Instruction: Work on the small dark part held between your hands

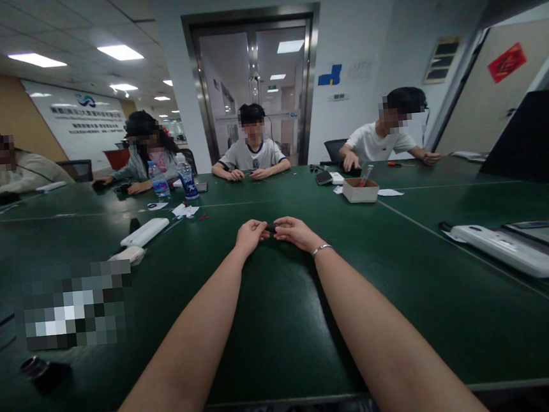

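Both arms reach forward over the green tabletop (285, 333). Between my two hands is a small black object (271, 228), too small and too covered by fingers to name. My left hand (252, 235) pinches its left end between thumb and fingers. At its other end, the fingers of my right hand (296, 232) are closed on it too. A silver bracelet (322, 248) circles my right wrist. The hands are close together, low over the table or resting on it.
A small box (360, 190) stands beyond my right hand. Left are a white power-bank-like device (145, 232), paper scraps (185, 210) and two bottles (186, 178). A black object (46, 373) lies near left; a long white device (511, 249) lies right. Several people sit across.
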Demonstrator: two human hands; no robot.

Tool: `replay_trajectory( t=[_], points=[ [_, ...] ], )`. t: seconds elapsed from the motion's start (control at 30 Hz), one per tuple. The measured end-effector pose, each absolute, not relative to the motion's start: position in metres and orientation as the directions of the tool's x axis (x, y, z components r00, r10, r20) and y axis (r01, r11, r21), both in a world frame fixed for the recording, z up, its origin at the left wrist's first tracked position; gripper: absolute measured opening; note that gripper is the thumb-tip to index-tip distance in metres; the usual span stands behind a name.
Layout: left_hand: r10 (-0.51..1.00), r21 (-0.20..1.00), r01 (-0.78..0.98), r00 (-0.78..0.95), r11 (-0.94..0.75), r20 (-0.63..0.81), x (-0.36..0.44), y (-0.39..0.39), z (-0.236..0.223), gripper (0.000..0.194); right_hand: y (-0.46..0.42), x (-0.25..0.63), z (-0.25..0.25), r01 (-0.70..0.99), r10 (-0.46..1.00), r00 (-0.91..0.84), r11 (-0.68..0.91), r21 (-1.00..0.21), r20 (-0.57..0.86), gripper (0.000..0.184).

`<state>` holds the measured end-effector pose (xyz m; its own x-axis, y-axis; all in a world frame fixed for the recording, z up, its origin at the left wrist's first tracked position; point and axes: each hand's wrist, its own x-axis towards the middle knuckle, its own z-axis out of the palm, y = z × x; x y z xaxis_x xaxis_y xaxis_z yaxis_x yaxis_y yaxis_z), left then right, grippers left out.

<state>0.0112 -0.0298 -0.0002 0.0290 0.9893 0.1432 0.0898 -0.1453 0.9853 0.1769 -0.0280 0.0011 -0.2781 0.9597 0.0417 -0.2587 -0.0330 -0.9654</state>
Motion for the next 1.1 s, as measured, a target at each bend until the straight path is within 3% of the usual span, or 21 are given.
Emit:
replay_trajectory(
  t=[0.2, 0.47, 0.77, 0.97, 1.1],
  points=[
    [0.988, 0.953, 0.263, 0.013, -0.154, 0.156, 0.009, -0.029, -0.002, 0.034, -0.03, 0.178, 0.002, -0.255, 0.956, -0.289, -0.033, -0.966, 0.044, 0.023],
    [0.976, 0.777, 0.599, 0.032, -0.192, 0.216, 0.008, -0.038, 0.003, 0.051, -0.032, 0.178, 0.005, -0.263, 0.947, -0.32, -0.053, -0.963, 0.036, 0.024],
    [0.949, 0.737, 0.605, 0.12, -0.303, 0.292, 0.009, -0.042, 0.001, 0.049, -0.034, 0.177, 0.011, -0.28, 0.957, -0.29, -0.111, -0.954, -0.027, 0.004],
    [0.929, 0.755, 0.553, 0.11, -0.352, 0.353, 0.008, -0.037, -0.006, 0.028, -0.033, 0.176, 0.011, -0.237, 0.959, -0.279, -0.111, -0.965, -0.041, 0.016],
    [0.898, 0.797, 0.429, 0.086, -0.425, 0.432, 0.008, -0.032, -0.007, 0.013, -0.032, 0.175, 0.011, -0.211, 0.963, -0.265, -0.102, -0.972, -0.044, 0.021]
  ],
)
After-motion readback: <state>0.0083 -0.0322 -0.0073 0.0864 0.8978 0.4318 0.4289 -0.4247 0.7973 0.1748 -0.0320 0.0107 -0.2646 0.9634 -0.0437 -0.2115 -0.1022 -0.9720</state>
